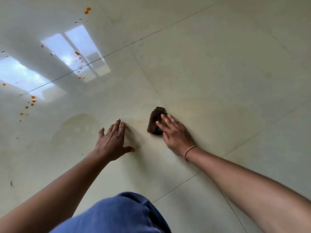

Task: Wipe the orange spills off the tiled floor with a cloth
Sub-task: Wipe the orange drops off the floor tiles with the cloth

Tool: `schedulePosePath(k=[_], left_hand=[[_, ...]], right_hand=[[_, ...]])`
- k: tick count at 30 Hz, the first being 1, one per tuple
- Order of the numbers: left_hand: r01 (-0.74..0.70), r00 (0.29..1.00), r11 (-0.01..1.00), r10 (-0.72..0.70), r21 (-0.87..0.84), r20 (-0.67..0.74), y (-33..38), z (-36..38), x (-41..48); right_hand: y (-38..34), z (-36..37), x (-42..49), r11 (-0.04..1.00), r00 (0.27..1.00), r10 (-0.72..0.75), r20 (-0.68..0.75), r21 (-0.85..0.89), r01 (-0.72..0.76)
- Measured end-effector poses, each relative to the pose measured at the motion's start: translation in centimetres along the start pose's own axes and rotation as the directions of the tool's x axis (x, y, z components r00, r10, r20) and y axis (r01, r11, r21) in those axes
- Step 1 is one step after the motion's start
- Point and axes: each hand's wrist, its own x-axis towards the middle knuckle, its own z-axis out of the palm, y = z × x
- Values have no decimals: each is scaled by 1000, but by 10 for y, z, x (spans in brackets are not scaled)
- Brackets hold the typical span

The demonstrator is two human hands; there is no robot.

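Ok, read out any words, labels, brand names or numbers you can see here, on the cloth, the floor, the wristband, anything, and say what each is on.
None: no text can be read anywhere in this view.
Dark brown crumpled cloth: no tag or print shows.
Glossy cream tiled floor: plain, only orange spills and window reflections.
Thin pink wristband: plain.
Blue fabric garment: no logo shows.

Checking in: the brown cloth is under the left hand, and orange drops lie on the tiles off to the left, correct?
Wrong hand. The head view shows the brown cloth under the right hand, fingers straight on it; the left hand rests flat on bare tiles. Orange drops do lie on the tiles off to the left.
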Motion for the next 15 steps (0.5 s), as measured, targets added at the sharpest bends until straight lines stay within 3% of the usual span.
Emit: schedulePosePath(k=[4, 5, 7, 9, 11, 13, 15], left_hand=[[52, 998, 999, -52, 10, 26, -33, -6, -22], [75, 997, 997, -75, 14, 17, -44, -10, -22], [117, 993, 993, -117, 0, 6, -64, -17, -15], [130, 991, 991, -129, -25, 16, -85, -17, -7], [94, 994, 995, -91, -36, 68, -97, -12, -3], [58, 995, 998, -58, 11, 76, -100, -2, -2], [32, 999, 996, -35, 85, 32, -104, 7, 0]], right_hand=[[-1, -2, 76, 947, 943, 320, -87, 46, -317], [-24, 5, 92, 949, 944, 314, -103, 48, -311], [-74, 26, 97, 989, 985, 151, -87, 20, -150], [-107, 39, 65, 999, 999, -43, 29, 4, 43], [-99, 34, 34, 989, 984, -147, 100, 0, 148], [-71, 25, 38, 991, 988, -127, 86, -39, 131], [-70, 24, 76, 996, 998, 70, -5, -46, -70]])
